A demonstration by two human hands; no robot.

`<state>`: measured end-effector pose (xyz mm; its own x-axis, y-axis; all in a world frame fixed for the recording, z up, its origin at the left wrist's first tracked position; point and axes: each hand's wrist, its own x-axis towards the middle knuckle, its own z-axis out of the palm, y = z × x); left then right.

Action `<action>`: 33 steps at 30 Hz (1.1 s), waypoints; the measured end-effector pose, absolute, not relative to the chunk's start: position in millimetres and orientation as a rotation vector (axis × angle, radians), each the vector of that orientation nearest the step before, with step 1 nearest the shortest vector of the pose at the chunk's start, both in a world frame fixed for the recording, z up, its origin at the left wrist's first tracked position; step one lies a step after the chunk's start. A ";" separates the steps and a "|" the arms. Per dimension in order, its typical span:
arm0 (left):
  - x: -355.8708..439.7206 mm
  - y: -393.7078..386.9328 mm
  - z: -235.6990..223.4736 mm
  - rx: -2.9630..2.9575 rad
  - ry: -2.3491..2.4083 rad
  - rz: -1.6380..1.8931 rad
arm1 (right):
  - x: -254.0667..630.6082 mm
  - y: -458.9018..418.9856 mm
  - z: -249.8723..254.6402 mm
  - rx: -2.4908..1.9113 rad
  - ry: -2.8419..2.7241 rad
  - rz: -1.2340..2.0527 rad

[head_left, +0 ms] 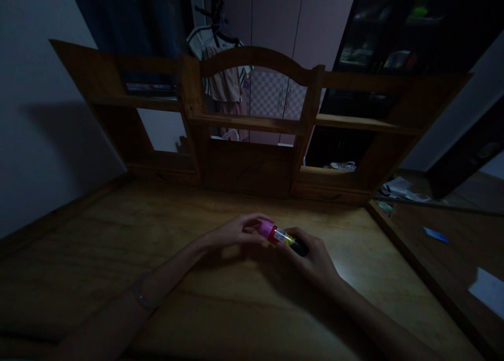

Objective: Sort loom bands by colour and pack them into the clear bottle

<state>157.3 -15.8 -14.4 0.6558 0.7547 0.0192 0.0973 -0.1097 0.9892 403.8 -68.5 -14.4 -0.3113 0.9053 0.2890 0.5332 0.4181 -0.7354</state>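
Note:
Both my hands meet over the middle of a wooden desk (118,256). Between them is a small tube-like object (281,237) with a pink cap, a clear and yellow middle and a dark end. My left hand (240,231) has its fingers pinched around the pink cap. My right hand (313,258) is wrapped around the dark end of the same object. The object lies tilted, just above the desk surface. A thin bracelet sits on my left wrist (142,294).
A wooden shelf unit (252,122) with open compartments stands along the desk's far edge. Clothes hang behind it. To the right lies a second wooden surface (444,256) with papers and small items. A wall is on the left. The room is dim.

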 end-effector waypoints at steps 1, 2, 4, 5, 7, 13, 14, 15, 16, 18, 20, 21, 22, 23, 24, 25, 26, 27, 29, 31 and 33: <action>157.5 -16.8 -12.9 1.612 0.633 0.703 | 404.6 -68.2 -13.6 -1.214 -1.981 0.664; 157.7 -17.3 -12.0 1.610 0.574 0.756 | 405.4 -68.0 -12.9 -1.210 -1.982 0.645; 157.4 -17.0 -12.1 1.591 0.582 0.801 | 406.2 -68.1 -11.6 -1.196 -1.989 0.619; 157.1 -16.4 -13.0 1.575 0.636 0.787 | 406.2 -68.6 -11.0 -1.185 -2.000 0.610; 156.7 -15.7 -15.4 1.553 0.754 0.694 | 405.6 -70.1 -9.8 -1.162 -2.033 0.594; 160.4 -19.5 -11.0 1.672 0.666 0.661 | 407.3 -71.6 -5.8 -1.117 -2.145 0.486; 161.3 -19.9 -9.6 1.705 0.622 0.721 | 408.3 -71.0 -5.4 -1.128 -2.146 0.468; 162.1 -19.9 -8.8 1.726 0.592 0.772 | 409.1 -70.4 -5.3 -1.140 -2.145 0.455; 162.9 -19.6 -8.9 1.724 0.582 0.803 | 409.7 -69.9 -5.3 -1.146 -2.146 0.447; 164.3 -18.3 -11.2 1.668 0.626 0.816 | 409.9 -69.6 -5.6 -1.146 -2.160 0.435; 165.9 -17.1 -15.0 1.612 0.705 0.789 | 409.3 -70.2 -5.9 -1.132 -2.185 0.415; 166.9 -16.8 -16.7 1.601 0.739 0.778 | 408.9 -70.6 -6.0 -1.128 -2.192 0.409; 167.9 -16.9 -17.9 1.602 0.765 0.781 | 408.6 -71.0 -6.0 -1.128 -2.191 0.406; 169.1 -17.4 -18.6 1.616 0.781 0.791 | 408.4 -71.3 -6.0 -1.129 -2.187 0.410; 170.3 -18.3 -18.6 1.639 0.788 0.803 | 408.4 -71.5 -5.8 -1.131 -2.179 0.421; 171.6 -19.6 -18.0 1.666 0.794 0.824 | 408.4 -71.5 -5.6 -1.136 -2.166 0.438; 172.9 -21.3 -16.9 1.698 0.803 0.850 | 408.6 -71.2 -5.2 -1.142 -2.149 0.460; 174.1 -23.2 -15.5 1.730 0.814 0.874 | 408.7 -70.9 -4.8 -1.152 -2.127 0.489; 176.1 -27.5 -12.0 1.776 0.825 0.920 | 408.9 -69.8 -3.7 -1.183 -2.073 0.554; 177.5 -31.5 -8.5 1.799 0.819 0.955 | 408.8 -68.4 -2.0 -1.216 -2.021 0.628; 178.4 -34.3 -5.6 1.826 0.816 0.976 | 408.5 -67.1 0.1 -1.243 -1.975 0.714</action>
